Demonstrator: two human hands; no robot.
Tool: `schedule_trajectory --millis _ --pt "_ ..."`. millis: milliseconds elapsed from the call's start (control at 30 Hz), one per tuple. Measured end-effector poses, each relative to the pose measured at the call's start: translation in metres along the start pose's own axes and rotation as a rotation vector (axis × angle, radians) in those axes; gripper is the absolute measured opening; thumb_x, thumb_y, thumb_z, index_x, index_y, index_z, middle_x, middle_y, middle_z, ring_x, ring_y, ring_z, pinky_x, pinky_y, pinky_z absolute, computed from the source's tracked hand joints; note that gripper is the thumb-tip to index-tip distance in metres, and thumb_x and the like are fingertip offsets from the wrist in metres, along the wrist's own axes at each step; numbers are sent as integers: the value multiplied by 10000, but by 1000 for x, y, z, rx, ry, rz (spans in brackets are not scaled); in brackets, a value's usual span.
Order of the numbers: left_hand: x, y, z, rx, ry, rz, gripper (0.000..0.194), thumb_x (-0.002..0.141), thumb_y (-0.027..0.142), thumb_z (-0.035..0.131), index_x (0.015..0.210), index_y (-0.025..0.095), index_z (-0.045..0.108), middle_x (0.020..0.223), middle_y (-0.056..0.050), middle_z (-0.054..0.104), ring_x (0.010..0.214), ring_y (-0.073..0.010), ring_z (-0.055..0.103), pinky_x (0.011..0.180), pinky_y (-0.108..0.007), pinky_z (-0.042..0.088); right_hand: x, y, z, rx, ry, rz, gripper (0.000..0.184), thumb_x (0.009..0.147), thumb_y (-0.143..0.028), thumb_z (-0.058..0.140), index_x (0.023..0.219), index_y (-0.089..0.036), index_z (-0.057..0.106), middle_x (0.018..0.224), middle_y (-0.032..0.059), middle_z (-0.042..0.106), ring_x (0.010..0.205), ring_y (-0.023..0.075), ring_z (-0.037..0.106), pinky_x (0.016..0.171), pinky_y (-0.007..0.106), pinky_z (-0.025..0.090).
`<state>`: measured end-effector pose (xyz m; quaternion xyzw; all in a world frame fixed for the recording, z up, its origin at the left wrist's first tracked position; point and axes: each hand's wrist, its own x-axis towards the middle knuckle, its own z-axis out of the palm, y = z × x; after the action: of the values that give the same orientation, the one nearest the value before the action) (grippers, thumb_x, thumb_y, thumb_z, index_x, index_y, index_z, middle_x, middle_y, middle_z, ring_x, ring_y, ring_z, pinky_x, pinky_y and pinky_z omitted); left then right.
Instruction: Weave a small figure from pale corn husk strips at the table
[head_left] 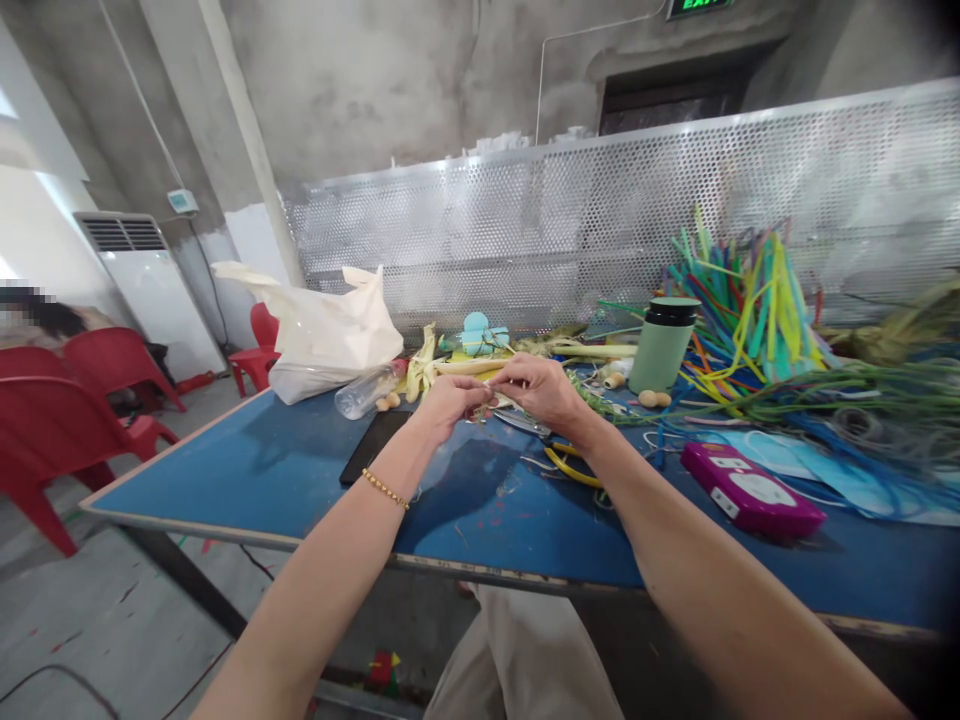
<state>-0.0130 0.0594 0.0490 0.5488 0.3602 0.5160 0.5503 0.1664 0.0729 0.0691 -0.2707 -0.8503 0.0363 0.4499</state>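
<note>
Above the middle of the blue table (277,470), my left hand (452,398) and my right hand (538,388) meet, fingertips almost touching. Both are closed in a pinch on something small and pale; thin strands hang beneath, but its kind is too small to make out. A beaded bracelet (385,488) circles my left wrist. Just under my right hand and forearm lie yellow-handled pliers (570,466), partly covered. Left of my left hand a flat black device (373,447) lies partly behind my forearm. Pale yellow stalks or peel (424,368) lie beyond my hands.
To the left stand a white plastic bag (322,340) and a lying clear bottle (364,392). On the right are a green tumbler (664,345), colourful strips (772,310), a purple box (750,490) and blue face masks (772,452). A perforated metal panel (525,240) runs behind.
</note>
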Motion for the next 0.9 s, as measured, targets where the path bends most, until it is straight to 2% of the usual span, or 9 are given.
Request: schedule_trajectory --millis 100,433,633,900 --pt "0 0 1 -39 -2 -7 154 609 150 825 697 94 712 683 -96 706 578 -140 624 595 -278 475 0 4 1 -16 6 -26 126 821 -192 681 790 -222 799 727 44 666 732 165 596 716 276 423" --pt "3 0 -2 -115 51 5 223 572 167 863 724 96 716 693 -80 711 589 -136 627 621 -282 510 -3 -1 5 -152 54 -149 167 865 -184 638 847 -201 803 721 49 665 657 146 584 626 265 420" --pt "-1 3 0 -67 59 -3 217 591 179 849 730 92 706 702 -84 710 560 -133 628 553 -253 452 -2 4 10 -102 133 -149 155 869 -174 647 842 -201 798 738 45 686 690 148 622 645 259 443" --pt "-4 5 3 -13 96 41 269 629 278 848 741 102 679 657 -45 675 497 -112 604 473 -217 363 -2 -1 13 -6 129 -151 156 888 -201 628 869 -208 782 769 36 698 705 143 625 676 261 464"
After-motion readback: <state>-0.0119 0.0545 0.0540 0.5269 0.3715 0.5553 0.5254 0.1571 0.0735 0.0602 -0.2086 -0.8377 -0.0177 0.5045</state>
